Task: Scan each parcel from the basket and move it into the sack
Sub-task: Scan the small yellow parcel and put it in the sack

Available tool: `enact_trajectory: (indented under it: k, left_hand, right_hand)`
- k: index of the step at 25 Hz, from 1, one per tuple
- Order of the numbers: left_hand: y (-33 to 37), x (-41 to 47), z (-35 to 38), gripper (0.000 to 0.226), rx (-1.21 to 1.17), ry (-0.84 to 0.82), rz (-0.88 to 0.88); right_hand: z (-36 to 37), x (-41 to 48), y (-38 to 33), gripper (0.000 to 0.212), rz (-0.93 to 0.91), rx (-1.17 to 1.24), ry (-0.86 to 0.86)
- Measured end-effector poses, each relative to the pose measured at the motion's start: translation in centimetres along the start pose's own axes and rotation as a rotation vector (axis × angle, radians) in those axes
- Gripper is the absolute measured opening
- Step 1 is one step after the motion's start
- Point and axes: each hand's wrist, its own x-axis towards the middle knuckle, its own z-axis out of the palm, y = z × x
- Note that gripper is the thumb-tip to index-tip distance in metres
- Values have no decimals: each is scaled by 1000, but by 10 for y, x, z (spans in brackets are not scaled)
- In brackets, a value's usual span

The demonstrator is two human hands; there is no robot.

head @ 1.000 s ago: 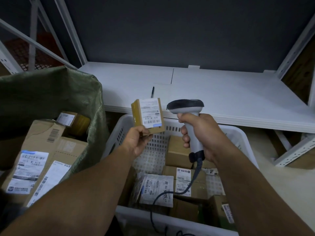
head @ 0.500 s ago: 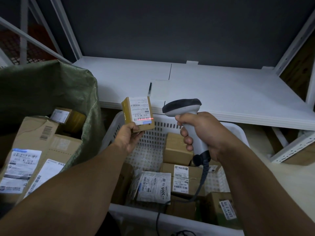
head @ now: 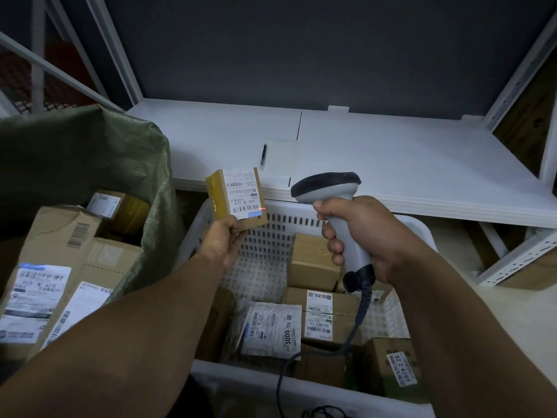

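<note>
Small brown cardboard parcel (head: 237, 200), white-labelled, upright above the white perforated plastic basket (head: 271, 236); red mark (head: 262, 208) on label (head: 242, 194), probably scanner light. Left hand (head: 222, 240) grips its lower edge; right hand (head: 364, 233) clasps grey handheld scanner (head: 327, 187) alongside.

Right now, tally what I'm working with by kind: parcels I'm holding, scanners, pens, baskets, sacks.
held parcel: 1
scanner: 1
pen: 1
basket: 1
sack: 1
Total: 5
</note>
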Motion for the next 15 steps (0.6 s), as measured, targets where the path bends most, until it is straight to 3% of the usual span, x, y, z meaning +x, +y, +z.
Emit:
enact_trajectory:
  k: [6,15]
  left_hand:
    - [-5,16,-9,61,45,92,42]
    - [-1,-4,1,56,71,63,29]
  right_hand:
    - [-3,0,1,16,-3,-6,4]
    - [-11,-3,0,15,7,8,2]
